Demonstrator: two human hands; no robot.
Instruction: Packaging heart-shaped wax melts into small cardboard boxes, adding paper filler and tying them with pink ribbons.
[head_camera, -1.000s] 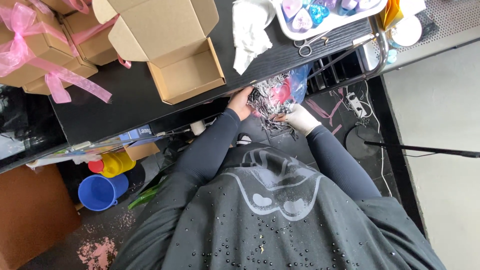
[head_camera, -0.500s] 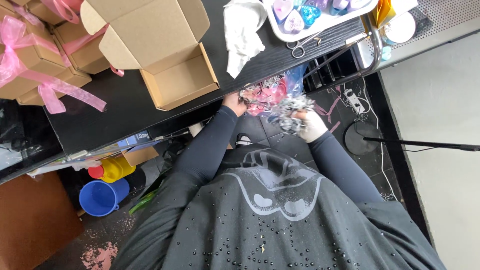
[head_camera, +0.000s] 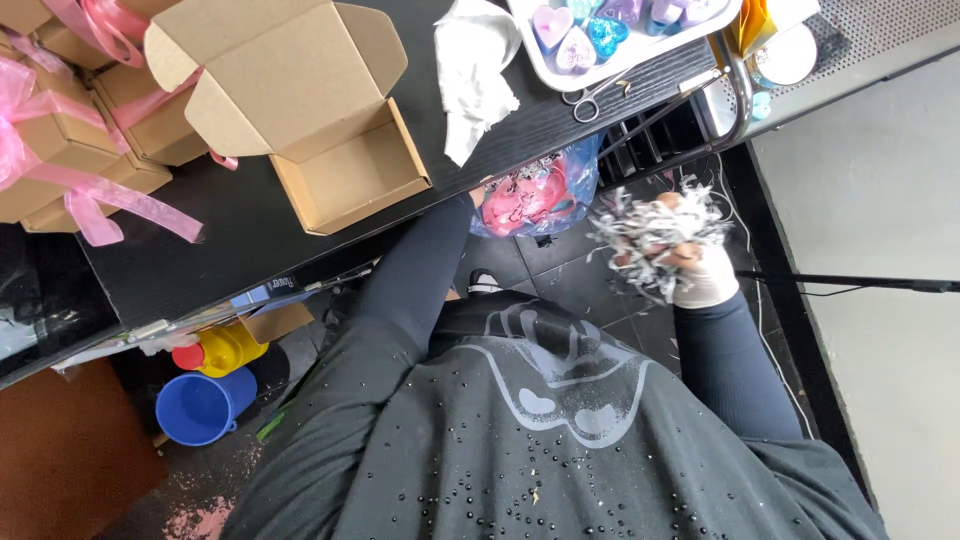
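Head view: compared with the earlier frames, the right hand (head_camera: 700, 275) has moved out from the bag, away to the person's right, and is now raised clear of the desk (head_camera: 250, 235) edge, closed around a bundle of grey-white shredded paper (head_camera: 650, 235). Earlier, both hands were close together at the bag. The left hand (head_camera: 478, 195) remains at the blue plastic bag (head_camera: 540, 190), which hangs just under the desk edge and shows pink and dark contents. This hand is mostly hidden by the desk edge and the bag, so its grip cannot be determined. The right hand's fingers are largely covered by the shredded paper. An open cardboard box (head_camera: 350, 175), brown, with its flaps raised, sits on the black desk left of the bag, well apart from the shredded paper. Closed brown boxes tied with pink ribbon (head_camera: 60, 170) lie at the far left, cut off by the frame. A crumpled white cloth (head_camera: 475, 70) lies beside the open box. A white tray (head_camera: 610, 65) holding heart-shaped pieces in pink, purple and blue is cut off at the top edge; scissors (head_camera: 590, 95) lie just below it. A blue cup (head_camera: 200, 405) and yellow bottle (head_camera: 225, 350) stand on the floor.
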